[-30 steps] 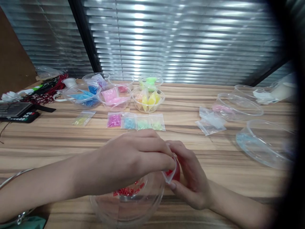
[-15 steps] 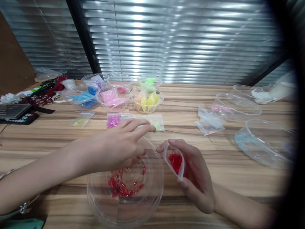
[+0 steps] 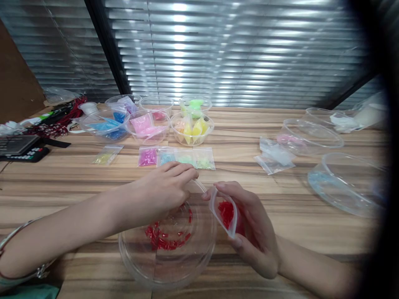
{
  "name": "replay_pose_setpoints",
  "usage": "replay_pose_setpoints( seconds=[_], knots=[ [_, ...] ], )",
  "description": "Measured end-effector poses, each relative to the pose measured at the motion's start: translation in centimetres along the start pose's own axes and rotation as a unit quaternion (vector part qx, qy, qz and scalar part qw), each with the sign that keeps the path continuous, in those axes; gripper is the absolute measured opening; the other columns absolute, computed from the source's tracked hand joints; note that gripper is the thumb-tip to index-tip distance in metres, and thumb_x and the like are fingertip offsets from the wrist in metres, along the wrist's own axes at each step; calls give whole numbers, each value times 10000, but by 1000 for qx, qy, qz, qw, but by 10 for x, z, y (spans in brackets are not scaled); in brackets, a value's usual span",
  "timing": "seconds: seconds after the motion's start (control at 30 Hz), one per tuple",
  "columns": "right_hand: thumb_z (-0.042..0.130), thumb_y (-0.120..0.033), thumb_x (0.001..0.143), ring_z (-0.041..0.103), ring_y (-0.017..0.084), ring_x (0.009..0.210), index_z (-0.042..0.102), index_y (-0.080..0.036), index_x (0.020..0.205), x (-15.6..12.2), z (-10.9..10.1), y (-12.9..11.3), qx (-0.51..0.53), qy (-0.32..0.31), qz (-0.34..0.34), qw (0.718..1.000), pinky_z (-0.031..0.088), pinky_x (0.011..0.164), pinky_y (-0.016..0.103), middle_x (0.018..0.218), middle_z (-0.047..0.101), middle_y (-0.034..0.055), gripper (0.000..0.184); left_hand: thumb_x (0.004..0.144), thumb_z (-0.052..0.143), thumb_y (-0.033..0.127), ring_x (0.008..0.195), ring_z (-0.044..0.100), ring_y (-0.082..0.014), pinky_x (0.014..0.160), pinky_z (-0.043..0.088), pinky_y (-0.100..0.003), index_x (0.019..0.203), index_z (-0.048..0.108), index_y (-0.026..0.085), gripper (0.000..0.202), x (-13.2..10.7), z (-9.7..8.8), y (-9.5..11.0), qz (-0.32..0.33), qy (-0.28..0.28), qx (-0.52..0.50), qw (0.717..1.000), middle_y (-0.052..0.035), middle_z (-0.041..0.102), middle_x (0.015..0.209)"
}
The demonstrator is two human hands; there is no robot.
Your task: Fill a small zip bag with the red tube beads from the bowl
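Note:
My right hand (image 3: 257,232) grips a small clear zip bag (image 3: 236,216) at the right of the bowl, its mouth spread wide. Red tube beads (image 3: 226,212) fill the inside of the bag. A large clear plastic bowl (image 3: 187,270) stands on the table in front of me, with more red beads (image 3: 165,241) scattered over its bottom. My left hand (image 3: 170,187) is curled over the far rim of this bowl, its fingertips partly hidden. The bag's mouth faces the bowl, close to its right rim.
Behind the bowl lie small bead bags, one with magenta beads (image 3: 148,157). Several clear bowls with coloured bags, such as a yellow bag (image 3: 201,126), stand farther back. Empty-looking bags (image 3: 274,155) and more bowls (image 3: 343,187) lie right. A calculator (image 3: 26,151) sits left.
My left hand has come down and its fingers have closed on the bowl's far rim. The bowl has shifted slightly right and away. The right hand with the bag has barely moved.

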State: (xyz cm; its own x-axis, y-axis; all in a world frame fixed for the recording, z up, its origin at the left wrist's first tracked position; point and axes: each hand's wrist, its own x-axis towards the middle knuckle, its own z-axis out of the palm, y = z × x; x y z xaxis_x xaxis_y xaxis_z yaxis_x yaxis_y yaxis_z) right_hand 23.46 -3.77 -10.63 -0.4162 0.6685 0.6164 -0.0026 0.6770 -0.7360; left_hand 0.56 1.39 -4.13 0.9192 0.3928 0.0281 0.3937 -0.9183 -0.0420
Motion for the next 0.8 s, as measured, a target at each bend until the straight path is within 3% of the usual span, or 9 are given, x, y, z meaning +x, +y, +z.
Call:
replay_pose_setpoints(
  seconds=[0.23, 0.43, 0.5, 0.67, 0.8],
  knots=[
    [595, -309, 875, 567, 282, 1101, 356, -247, 1471, 2, -1, -1, -2, -12, 0, 1000, 512, 940, 469, 1237, 538, 124, 646, 899, 573, 72, 1064, 537, -251, 908, 462, -372, 899, 667, 136, 113, 4, -6, 5, -20, -40, 23, 999, -98, 584, 1102],
    [608, -320, 868, 568, 295, 1120, 370, -240, 1467, -2, 0, 0, 9, 2, 8, 1000, 506, 952, 482, 1257, 526, 132, 650, 891, 599, 78, 1242, 484, -287, 1046, 440, -427, 979, 674, 126, 126, 2, -5, 5, -8, -26, 43, 999, -126, 549, 1271],
    [608, -321, 869, 569, 290, 1109, 373, -242, 1464, -3, 0, 1, 5, 7, 12, 1000, 505, 947, 474, 1250, 525, 129, 645, 895, 575, 61, 1299, 455, -291, 1077, 431, -426, 962, 673, 122, 134, 1, -8, 2, -11, 11, 17, 1000, -142, 524, 1324],
    [601, -302, 874, 539, 284, 1127, 364, -247, 1468, -2, 0, 1, -24, 19, 14, 999, 493, 936, 438, 1266, 508, 123, 641, 949, 531, 137, 1345, 425, -254, 1127, 405, -436, 968, 676, 190, 155, 0, -25, 3, -7, 186, -107, 977, -110, 508, 1351],
    [615, -253, 854, 500, 275, 1143, 352, -250, 1473, 0, 0, 1, -49, 11, 2, 999, 478, 947, 412, 1272, 510, 109, 672, 928, 584, 134, 1334, 438, -242, 1150, 392, -429, 985, 675, 205, 129, 3, -31, 14, -10, 256, -124, 959, -82, 553, 1298]
  ],
)
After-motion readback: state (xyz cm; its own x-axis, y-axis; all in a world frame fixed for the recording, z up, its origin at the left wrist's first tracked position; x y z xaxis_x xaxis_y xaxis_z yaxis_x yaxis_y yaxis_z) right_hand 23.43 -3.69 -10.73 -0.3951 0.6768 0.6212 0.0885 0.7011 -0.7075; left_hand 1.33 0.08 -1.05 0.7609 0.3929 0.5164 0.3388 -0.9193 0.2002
